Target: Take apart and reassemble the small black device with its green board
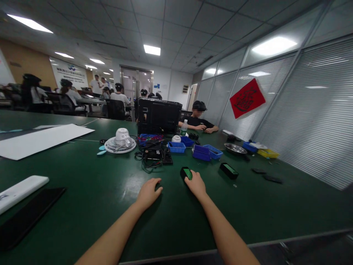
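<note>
My right hand (196, 182) is closed around a small black box with a green face (188, 173), which sits on the green table; the fingers cover part of it. My left hand (149, 192) rests on the tabletop to the left, holding nothing, with thumb and fingers apart. Farther right lies a second black box with a green face (229, 170), out of reach of either hand's fingers. Beyond my hands, a black power adapter (152, 154) lies among tangled cables.
Several blue bins (177, 147), a metal dish (235, 148) and a yellow tray (268, 153) stand farther back. A white fan (120, 143) lies left, before a large black panel (159, 116). Across the table sits a person (200, 119). White (23, 189) and black (30, 213) slabs lie at left.
</note>
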A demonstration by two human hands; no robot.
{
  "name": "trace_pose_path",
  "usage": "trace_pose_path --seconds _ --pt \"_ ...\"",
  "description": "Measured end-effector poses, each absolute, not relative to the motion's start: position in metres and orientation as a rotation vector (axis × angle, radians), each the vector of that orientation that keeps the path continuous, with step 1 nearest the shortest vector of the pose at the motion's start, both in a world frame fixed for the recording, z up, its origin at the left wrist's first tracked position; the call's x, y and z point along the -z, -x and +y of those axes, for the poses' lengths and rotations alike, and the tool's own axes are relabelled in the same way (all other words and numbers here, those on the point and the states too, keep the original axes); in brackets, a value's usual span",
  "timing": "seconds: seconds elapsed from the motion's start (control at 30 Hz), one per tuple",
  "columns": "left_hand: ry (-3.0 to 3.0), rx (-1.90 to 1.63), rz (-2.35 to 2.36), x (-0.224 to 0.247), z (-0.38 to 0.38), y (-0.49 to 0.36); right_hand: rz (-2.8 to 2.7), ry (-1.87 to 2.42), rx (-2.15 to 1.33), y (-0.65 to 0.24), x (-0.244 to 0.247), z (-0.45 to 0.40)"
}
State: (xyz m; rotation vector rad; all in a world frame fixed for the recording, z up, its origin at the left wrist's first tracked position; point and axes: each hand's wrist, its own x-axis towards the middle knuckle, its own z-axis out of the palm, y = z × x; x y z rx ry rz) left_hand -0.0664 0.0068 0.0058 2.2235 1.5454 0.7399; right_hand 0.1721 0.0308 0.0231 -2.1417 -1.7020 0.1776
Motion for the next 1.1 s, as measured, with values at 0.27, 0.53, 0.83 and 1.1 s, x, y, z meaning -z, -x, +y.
trace_pose_path --seconds 0.27,0.53,0.83,1.1 --pt "-2.182 -0.731 1.513 -0.011 0.004 0.069 -1.529 2.214 -0.409 -0.215 -0.028 0.042" --pt "-2.221 -0.737 1.507 -0.008 0.005 0.069 -1.567 2.189 -0.18 -0.212 -0.024 0.039" --pt "-2.228 -0.734 1.484 -0.008 0.004 0.07 -1.37 2.098 -0.381 -0.222 -0.022 0.045" --pt "-2.23 -0.714 1.489 -0.01 0.003 0.07 -1.287 2.155 -0.491 -0.245 -0.011 0.057"
